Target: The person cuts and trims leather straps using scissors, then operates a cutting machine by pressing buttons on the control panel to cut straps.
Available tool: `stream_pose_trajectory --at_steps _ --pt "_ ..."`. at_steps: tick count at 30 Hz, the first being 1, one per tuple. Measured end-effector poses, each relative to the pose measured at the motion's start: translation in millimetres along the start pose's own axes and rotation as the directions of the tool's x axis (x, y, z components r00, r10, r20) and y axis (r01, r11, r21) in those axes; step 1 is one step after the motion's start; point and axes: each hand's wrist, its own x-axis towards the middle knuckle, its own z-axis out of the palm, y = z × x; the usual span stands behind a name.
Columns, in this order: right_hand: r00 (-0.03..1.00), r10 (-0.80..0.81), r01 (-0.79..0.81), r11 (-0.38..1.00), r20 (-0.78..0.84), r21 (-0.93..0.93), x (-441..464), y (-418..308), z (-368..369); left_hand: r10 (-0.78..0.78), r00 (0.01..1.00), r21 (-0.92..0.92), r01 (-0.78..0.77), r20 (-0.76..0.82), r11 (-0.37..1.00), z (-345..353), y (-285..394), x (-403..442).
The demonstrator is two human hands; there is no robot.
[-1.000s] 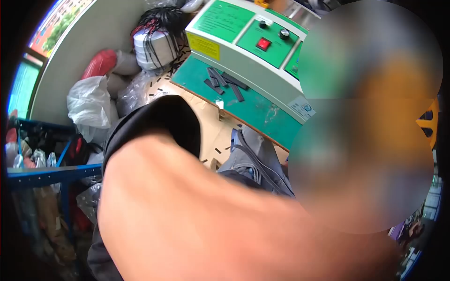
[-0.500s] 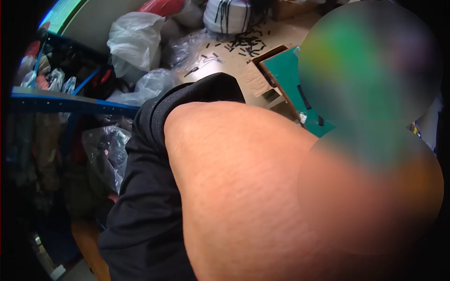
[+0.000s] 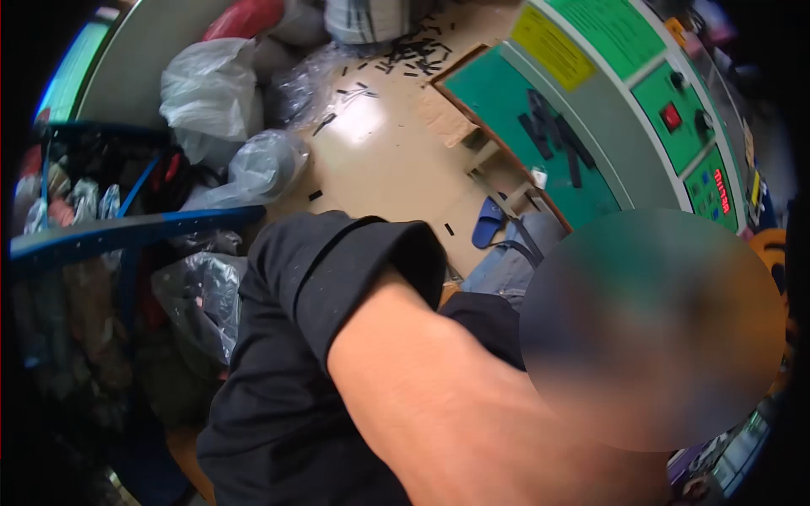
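A bare arm in a wide black sleeve, seemingly my left, crosses the lower middle very close to the camera. Its far end runs into a blurred round patch at the right, where no fingers can be made out. What that hand holds, if anything, is hidden. My right hand does not show. Beyond the arm, a pale machine with a green panel, a red switch and a lit red display stands on a green-topped table. Several black strips lie on the tabletop beside the machine.
Filled plastic bags and clear wrapping lie along the wall. A blue metal rail runs at the left. Small black pieces are scattered over the tan floor. Near the table edge are a blue slipper and grey cloth.
The camera view has swung between frames. The machine, out of clear view half a second ago, shows again at the right. The arm now covers less of the view, lower down.
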Motion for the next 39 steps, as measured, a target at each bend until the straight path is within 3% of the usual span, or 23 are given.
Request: stream_pose_trajectory --at_steps 1,4,6,13,15,17,19,21,23,27,31,39 --pt "1.000 -0.013 0.013 1.000 0.007 -0.004 -6 3 -1 0.092 0.996 0.057 -0.093 0.009 0.994 5 -4 4" --pt "0.998 -0.056 0.056 0.998 -0.011 -0.014 -11 -5 10 0.167 0.985 -0.029 -0.168 -0.029 0.985 3 -11 24" --pt "0.985 -0.156 0.154 0.988 0.072 0.033 -12 -22 43 0.121 0.991 0.034 -0.120 -0.051 0.992 6 -17 23" --pt "0.988 -0.152 0.151 0.988 0.029 0.011 -17 -41 94 -0.062 0.989 0.274 0.096 -0.132 0.957 37 -45 -2" --pt "0.985 -0.156 0.160 0.986 0.081 -0.052 -13 -46 104 -0.255 0.967 0.279 0.238 0.025 0.930 77 -74 -14" --pt "0.974 -0.170 0.194 0.967 0.152 -0.165 -9 -69 126 -0.249 0.966 0.297 0.219 0.069 0.930 103 -89 -15" --pt "0.957 -0.175 0.239 0.928 0.230 -0.285 -2 -98 159 -0.267 0.963 0.177 0.258 0.030 0.950 124 -98 -11" --pt "0.895 -0.312 0.377 0.911 0.317 -0.168 7 -91 168 -0.284 0.959 0.008 0.284 0.003 0.959 150 -103 -2" --pt "0.838 -0.374 0.531 0.728 0.398 -0.434 7 -97 161 -0.486 0.812 0.155 0.461 0.321 0.873 144 -102 9" --pt "0.920 -0.256 0.367 0.831 0.298 -0.418 1 -97 143 -0.537 0.710 0.154 0.531 0.457 0.833 128 -115 9" --pt "0.954 -0.135 0.215 0.930 0.267 -0.298 -1 -100 134 -0.619 0.628 0.221 0.595 0.472 0.773 120 -126 7" --pt "0.946 -0.297 0.319 0.924 0.131 -0.211 -4 -91 139 -0.551 0.662 0.192 0.537 0.509 0.822 144 -133 19"
